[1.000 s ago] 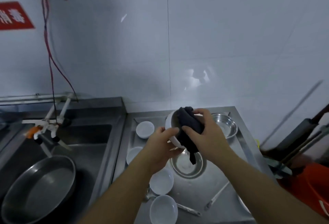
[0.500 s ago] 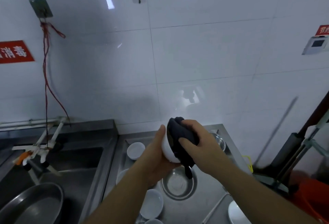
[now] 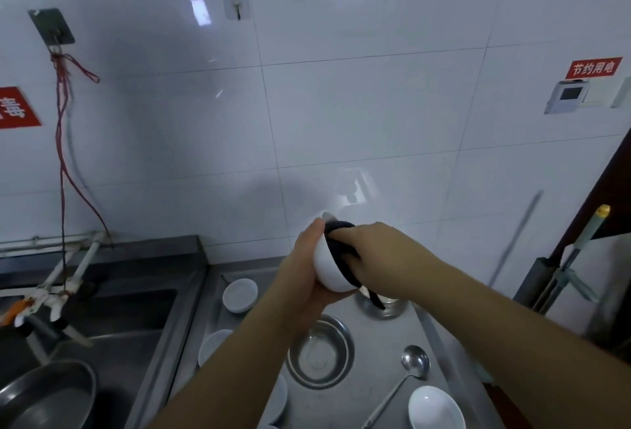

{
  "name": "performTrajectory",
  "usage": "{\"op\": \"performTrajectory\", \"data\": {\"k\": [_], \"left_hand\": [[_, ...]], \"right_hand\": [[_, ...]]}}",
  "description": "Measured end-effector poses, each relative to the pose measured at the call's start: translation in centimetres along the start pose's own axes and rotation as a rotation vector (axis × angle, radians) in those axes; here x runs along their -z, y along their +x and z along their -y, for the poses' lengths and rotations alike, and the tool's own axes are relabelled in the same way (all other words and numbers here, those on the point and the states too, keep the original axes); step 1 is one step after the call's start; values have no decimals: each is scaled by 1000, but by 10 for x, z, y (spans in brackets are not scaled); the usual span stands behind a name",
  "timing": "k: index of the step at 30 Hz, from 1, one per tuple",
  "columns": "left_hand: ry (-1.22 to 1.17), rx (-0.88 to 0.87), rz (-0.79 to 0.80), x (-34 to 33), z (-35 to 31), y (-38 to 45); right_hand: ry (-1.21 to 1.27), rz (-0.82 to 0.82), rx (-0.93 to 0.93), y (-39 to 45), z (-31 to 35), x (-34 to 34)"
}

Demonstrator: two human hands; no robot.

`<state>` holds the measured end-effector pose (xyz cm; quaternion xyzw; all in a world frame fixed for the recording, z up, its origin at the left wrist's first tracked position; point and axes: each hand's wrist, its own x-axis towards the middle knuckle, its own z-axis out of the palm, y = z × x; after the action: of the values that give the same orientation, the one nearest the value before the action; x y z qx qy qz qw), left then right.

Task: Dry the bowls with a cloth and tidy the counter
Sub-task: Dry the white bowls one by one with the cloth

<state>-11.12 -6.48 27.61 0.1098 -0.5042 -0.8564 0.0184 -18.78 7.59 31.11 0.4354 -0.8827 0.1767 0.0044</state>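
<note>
Colours here are pretty muted. The held bowl (image 3: 328, 266) is plain white, and the cloth (image 3: 343, 251) stuffed into it is dark, near black. The other bowls, like the one at front right (image 3: 435, 408), are white too. The counter (image 3: 382, 333) and the metal bowl (image 3: 319, 353) are dull silver-grey steel. The wall tiles (image 3: 341, 114) are glossy white, with a red sign (image 3: 593, 67) in white lettering and a red cord (image 3: 63, 142) hanging.

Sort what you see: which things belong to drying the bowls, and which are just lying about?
In use: white bowl held by left hand; dark cloth pressed in by right hand.

Lying about: ladle, steel bowl, large pan in sink.
</note>
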Motion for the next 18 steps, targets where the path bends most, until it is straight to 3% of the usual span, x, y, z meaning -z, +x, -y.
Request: {"op": "performTrajectory", "data": {"k": [5, 8, 14, 18], "left_hand": [[124, -110, 12, -2, -8, 4], [119, -128, 79, 0, -10, 1], [62, -115, 285, -6, -6, -5], [-3, -156, 259, -11, 4, -12]], "right_hand": [[270, 278, -236, 6, 7, 32], [754, 329, -403, 0, 2, 44], [1526, 192, -553, -21, 2, 20], [1883, -17, -523, -23, 15, 8]]}}
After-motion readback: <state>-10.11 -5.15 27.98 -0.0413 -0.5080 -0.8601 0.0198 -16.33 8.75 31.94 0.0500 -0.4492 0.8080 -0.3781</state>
